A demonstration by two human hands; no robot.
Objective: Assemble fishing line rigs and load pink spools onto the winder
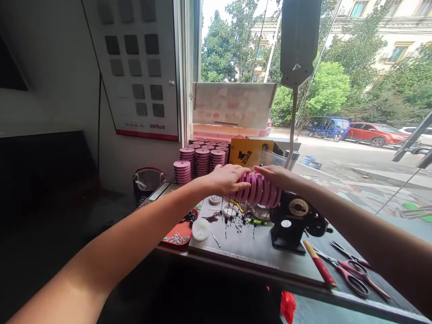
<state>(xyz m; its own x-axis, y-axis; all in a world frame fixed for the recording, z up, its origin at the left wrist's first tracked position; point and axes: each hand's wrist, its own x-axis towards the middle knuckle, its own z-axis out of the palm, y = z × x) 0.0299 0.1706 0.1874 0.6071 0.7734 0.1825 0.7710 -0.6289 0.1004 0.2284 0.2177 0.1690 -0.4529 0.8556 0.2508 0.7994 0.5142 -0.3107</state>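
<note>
pink discs [257,190] lie in a row on edge between the left hand [229,179] and the right hand [275,176], above the board [243,245]. the left fingers stretch over the row's near end, slightly spread, touching it; the right hand lies over its top, and how its fingers bend i cannot tell. just beside stands the black machine [290,225]. stacks [202,162] of pink discs stand behind, by the yellow box [248,153].

Blurry "50" on wall poster [145,108]
</note>
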